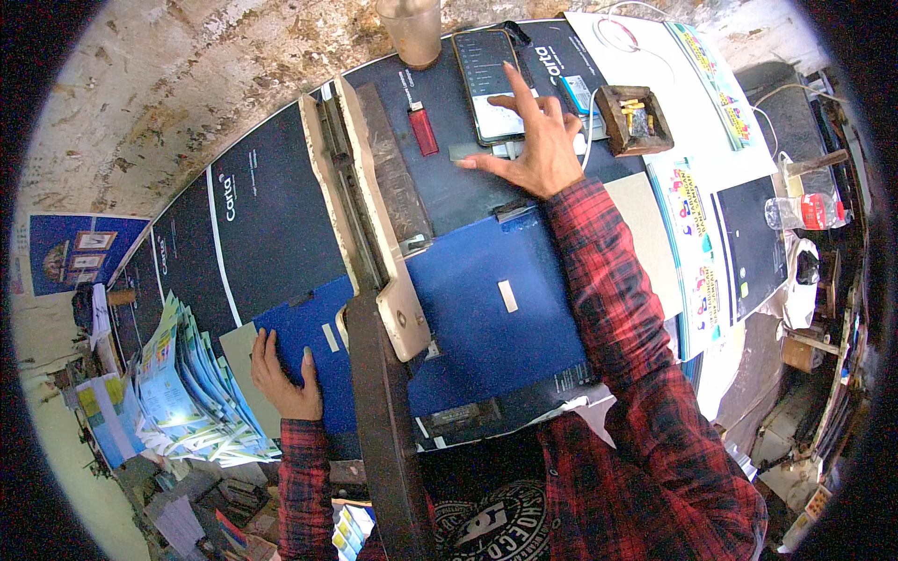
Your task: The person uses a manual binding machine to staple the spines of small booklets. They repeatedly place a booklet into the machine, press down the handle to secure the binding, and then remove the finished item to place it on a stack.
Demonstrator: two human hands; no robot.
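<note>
My left hand (288,381) lies flat with fingers spread at the left edge of a blue board (500,309), beside a grey card (245,360). My right hand (538,150) is over a smartphone (475,70) with a lit screen. Its index finger points out and its thumb sticks out to the left; whether a fingertip touches the screen I cannot tell. A cream metal frame (323,168) with a long dark lever (385,421) crosses the blue board between my hands and hides part of it. Two small pale strips lie on the blue board, one (507,295) right of the frame.
Left of my left hand fans a stack of printed sheets (178,393). Beyond the board are a red lighter (423,129), a plastic cup (412,37) and a wooden ashtray (622,120) with cigarette butts. Printed booklets (690,243) and a plastic bottle (806,211) lie at the right.
</note>
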